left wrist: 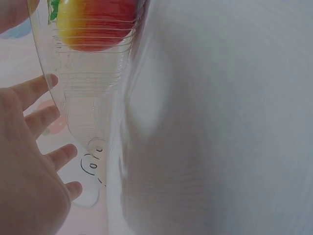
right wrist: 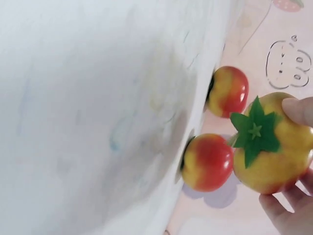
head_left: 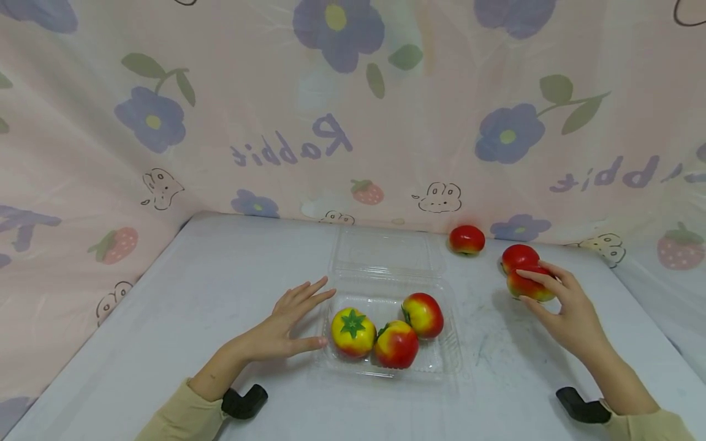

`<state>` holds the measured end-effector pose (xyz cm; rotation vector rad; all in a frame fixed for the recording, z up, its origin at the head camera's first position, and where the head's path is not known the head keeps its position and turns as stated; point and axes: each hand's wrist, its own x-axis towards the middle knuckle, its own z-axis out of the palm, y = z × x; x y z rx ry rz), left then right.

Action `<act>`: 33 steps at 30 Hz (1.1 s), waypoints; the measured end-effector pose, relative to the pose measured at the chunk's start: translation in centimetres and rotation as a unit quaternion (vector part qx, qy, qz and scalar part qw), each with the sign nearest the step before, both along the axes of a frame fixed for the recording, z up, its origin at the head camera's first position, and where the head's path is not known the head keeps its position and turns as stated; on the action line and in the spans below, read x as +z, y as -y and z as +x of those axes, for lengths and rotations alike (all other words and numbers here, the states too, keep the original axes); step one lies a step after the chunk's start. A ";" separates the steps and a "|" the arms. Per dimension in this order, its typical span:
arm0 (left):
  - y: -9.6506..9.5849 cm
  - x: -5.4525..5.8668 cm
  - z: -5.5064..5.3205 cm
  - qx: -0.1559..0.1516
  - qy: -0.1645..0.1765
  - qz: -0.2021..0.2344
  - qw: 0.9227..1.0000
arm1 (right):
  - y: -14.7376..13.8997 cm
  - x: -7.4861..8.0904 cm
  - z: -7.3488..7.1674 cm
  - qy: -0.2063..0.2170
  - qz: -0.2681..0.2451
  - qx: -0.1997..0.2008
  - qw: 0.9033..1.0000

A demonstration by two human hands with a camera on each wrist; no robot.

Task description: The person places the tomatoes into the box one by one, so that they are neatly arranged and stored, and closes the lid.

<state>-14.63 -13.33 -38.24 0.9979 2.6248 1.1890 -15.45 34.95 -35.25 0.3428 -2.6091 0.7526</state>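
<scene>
So, going by the count, this looks about halfway done to me. The clear plastic box (head_left: 368, 301) sits open on the bench (head_left: 254, 257), lid (head_left: 388, 251) laid back toward 12 o'clock, and it's got three fruits in it: a leaf-up fruit (head_left: 353, 340) at the box's 9 o'clock with its green top showing, a front fruit (head_left: 397, 347) at 6, and a tilted fruit (head_left: 425, 315) up around 2. That's the finished part, I'd say.

As for the rest, the right hand (head_left: 573, 320) has a fourth fruit (head_left: 529, 286) pinched between thumb and fingers, out at roughly half past 2 from the box. It looks lifted off the bench, but honestly I can't tell if it's brushing the neighbouring fruit (head_left: 518, 254) just behind it. That neighbour rests at about 2 o'clock from the box, and the far fruit (head_left: 467, 237) lies between 1 and 2, close to the patterned curtain (head_left: 386, 153).

Left hand (head_left: 281, 329) is at the box's 9 o'clock, fingers spread, gripping nothing. Thumb's right by the rim; can't tell if it's touching. Tally: three in, one in the grip, two left on the bench, lid not closed.
</scene>
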 end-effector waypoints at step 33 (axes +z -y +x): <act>0.0 0.1 0.0 -0.006 0.000 0.003 1.000 | 4.7 1.5 1.5 -0.059 0.017 0.067 0.996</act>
